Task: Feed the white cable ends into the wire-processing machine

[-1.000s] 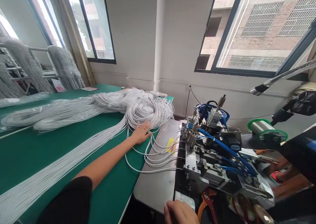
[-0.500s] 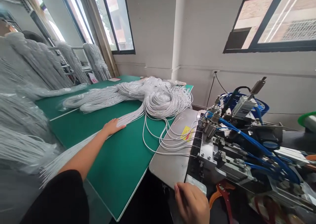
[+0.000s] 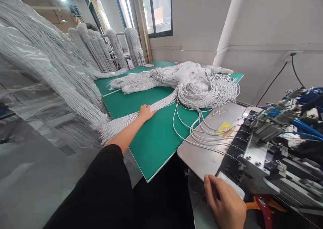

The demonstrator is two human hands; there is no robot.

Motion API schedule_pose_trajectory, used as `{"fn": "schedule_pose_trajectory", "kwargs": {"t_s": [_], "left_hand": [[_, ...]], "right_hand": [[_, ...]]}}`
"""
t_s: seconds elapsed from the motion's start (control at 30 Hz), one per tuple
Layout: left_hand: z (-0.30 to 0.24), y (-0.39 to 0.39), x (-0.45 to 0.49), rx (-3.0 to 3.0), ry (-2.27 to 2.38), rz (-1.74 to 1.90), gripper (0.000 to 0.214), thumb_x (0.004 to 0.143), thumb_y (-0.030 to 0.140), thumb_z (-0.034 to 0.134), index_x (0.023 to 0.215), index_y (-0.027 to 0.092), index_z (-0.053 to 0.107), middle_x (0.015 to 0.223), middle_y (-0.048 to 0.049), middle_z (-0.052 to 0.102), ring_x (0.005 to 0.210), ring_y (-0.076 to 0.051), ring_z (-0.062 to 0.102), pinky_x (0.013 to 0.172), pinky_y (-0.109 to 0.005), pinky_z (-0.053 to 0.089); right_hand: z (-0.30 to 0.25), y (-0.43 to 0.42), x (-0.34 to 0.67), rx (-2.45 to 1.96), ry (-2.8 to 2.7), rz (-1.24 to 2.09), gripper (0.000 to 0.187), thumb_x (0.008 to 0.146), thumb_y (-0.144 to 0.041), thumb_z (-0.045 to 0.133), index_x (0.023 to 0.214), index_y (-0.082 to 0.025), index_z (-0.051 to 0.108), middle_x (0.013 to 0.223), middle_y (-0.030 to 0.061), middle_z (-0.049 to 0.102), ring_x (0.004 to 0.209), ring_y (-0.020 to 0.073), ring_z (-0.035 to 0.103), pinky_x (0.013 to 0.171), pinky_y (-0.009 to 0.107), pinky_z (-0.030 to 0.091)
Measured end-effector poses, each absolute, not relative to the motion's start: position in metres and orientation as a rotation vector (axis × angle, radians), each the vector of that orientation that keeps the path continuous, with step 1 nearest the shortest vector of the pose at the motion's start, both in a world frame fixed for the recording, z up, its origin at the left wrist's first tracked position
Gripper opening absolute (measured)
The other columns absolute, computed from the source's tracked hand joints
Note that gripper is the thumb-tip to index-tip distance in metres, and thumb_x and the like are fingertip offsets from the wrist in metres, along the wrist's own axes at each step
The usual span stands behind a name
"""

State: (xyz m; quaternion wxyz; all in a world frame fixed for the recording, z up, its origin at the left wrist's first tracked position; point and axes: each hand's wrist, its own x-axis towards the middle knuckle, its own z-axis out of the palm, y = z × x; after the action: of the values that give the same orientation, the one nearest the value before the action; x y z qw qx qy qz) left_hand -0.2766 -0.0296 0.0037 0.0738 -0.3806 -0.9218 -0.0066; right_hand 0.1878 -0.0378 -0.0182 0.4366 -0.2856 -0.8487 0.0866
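Observation:
My left hand [image 3: 145, 112] lies across a long bundle of thin white cables [image 3: 164, 103] on the green tabletop. Its fingers curl over the bundle and the thumb points right. The cut ends of these cables [image 3: 108, 132] fan out at the table's left edge, beside my forearm. My right hand [image 3: 225, 200] is closed at the front edge of the metal plate [image 3: 195, 156], thumb against the curled forefinger, and no object shows in it. Several single cables [image 3: 202, 143] run from the coiled heap [image 3: 194, 94] across the plate into the machine [image 3: 267, 135].
Plastic-wrapped cable bundles [image 3: 50, 54] hang at the left, with more on a rack [image 3: 136, 44] behind. Wrapped coils [image 3: 141, 84] lie along the table's far side. Orange-and-red-handled pliers [image 3: 262, 207] are right of my right hand. A yellow label [image 3: 224, 128] is on the plate.
The view has swung left and down, so the table and machine sit further right in the picture. Both hands keep nearly the same places on the cables and by the plate.

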Motion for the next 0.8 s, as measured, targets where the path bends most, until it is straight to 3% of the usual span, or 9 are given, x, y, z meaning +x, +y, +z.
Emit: {"fn": "schedule_pose_trajectory", "kwargs": {"t_s": [0.2, 0.37, 0.8], "left_hand": [[0.005, -0.049, -0.261, -1.198, -2.754, -0.030, 0.059, 0.093, 0.055, 0.036, 0.129, 0.008, 0.046, 0.129, -0.0197, 0.050, 0.118, -0.032, 0.044, 0.098, -0.037, 0.036], [0.004, -0.045, -0.265, -1.293, -2.784, -0.013, 0.060, 0.095, 0.051, 0.030, 0.140, 0.010, 0.034, 0.143, -0.0171, 0.041, 0.131, -0.030, 0.038, 0.105, -0.039, 0.033], [0.009, 0.044, -0.275, -1.493, -2.890, 0.038, 0.083, 0.089, 0.066, 0.025, 0.150, 0.012, 0.012, 0.158, -0.0134, 0.009, 0.145, -0.029, 0.013, 0.115, -0.046, 0.024]], "right_hand": [[-0.017, -0.039, 0.188, -0.721, -2.106, 0.179, 0.017, 0.090, -0.030, 0.059, 0.080, -0.018, 0.067, 0.062, 0.0006, 0.065, 0.052, 0.0123, 0.056, 0.057, 0.026, 0.038], [-0.021, -0.038, 0.188, -0.721, -2.099, 0.154, 0.013, 0.090, -0.028, 0.061, 0.084, -0.017, 0.067, 0.066, 0.0009, 0.067, 0.055, 0.0129, 0.059, 0.060, 0.026, 0.040], [-0.021, -0.035, 0.188, -0.644, -2.104, 0.133, 0.013, 0.090, -0.028, 0.061, 0.085, -0.017, 0.065, 0.067, 0.0015, 0.067, 0.055, 0.0126, 0.061, 0.062, 0.026, 0.041]]}}
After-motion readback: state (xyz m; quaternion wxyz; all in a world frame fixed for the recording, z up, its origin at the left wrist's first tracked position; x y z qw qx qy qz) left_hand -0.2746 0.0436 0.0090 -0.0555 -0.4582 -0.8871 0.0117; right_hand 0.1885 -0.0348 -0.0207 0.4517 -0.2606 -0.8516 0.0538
